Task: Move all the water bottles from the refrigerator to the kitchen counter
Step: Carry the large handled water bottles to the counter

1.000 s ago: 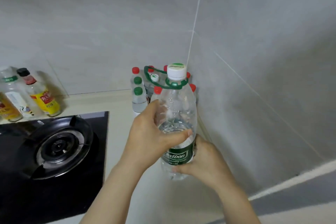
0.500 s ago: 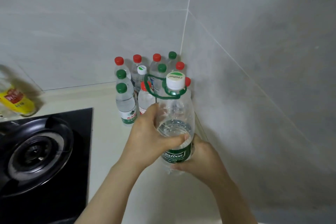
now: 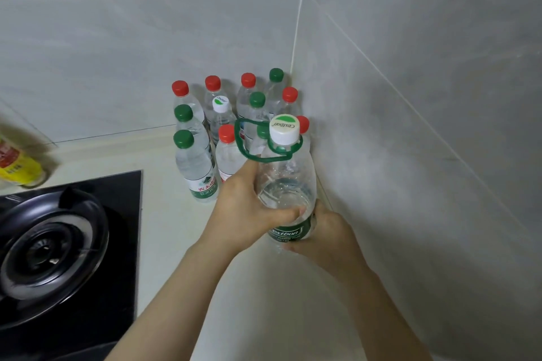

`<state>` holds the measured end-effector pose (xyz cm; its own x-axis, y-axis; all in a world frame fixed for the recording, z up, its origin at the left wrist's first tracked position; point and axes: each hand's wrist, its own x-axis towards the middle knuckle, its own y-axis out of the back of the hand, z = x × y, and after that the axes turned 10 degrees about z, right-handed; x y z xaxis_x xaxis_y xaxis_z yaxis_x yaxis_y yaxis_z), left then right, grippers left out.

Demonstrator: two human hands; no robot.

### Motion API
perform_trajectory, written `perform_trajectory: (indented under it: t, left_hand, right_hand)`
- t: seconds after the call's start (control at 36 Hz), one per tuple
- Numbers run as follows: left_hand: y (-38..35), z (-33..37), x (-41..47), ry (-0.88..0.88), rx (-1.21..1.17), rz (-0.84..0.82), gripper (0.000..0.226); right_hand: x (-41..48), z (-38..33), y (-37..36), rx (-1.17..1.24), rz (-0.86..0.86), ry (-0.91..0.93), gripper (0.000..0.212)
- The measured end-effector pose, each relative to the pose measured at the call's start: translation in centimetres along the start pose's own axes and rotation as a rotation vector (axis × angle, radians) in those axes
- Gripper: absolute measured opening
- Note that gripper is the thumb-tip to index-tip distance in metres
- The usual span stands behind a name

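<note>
About a dozen small bottles (image 3: 197, 167) are already standing on the bench (image 3: 164, 228) at 12 o'clock. Just at their 5 o'clock, the left hand (image 3: 246, 208) is gripping the large bottle (image 3: 286, 184) at its shoulder, and the right hand (image 3: 328, 231) is curling round its base. It is sitting upright, long axis vertical, cap pointing up. The refrigerator is out of view, so I cannot tell what remains.
</note>
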<state>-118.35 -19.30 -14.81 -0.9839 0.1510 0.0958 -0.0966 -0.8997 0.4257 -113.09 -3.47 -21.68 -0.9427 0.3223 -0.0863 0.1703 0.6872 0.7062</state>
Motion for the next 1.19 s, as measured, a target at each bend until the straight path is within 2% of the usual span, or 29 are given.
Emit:
perform_trajectory:
  t: [0.19, 0.64, 0.94, 1.06, 1.19]
  left_hand:
    - [-0.9, -0.6, 1.4, -0.029, 0.054, -0.01, 0.052]
    - [-2.8, -1.4, 3.8, -0.065, 0.044, -0.083, 0.065]
    - [-3.7, -2.0, 4.5, -0.069, 0.014, -0.113, 0.073]
    - [-4.1, -2.3, 4.7, -0.062, 0.035, -0.115, 0.074]
    - [-4.2, -2.3, 5.1, -0.035, 0.062, -0.099, 0.071]
  right_hand:
    - [1.4, 0.7, -0.5, 0.017, 0.05, 0.001, 0.073]
    - [3.1, 1.3, -0.3, 0.131, 0.152, -0.005, 0.073]
    - [4.1, 2.3, -1.1, 0.198, 0.147, -0.037, 0.079]
    - [4.3, 2.3, -1.0, 0.193, 0.151, -0.021, 0.065]
    - [4.5, 2.4, -1.2, 0.223, 0.167, -0.006, 0.065]
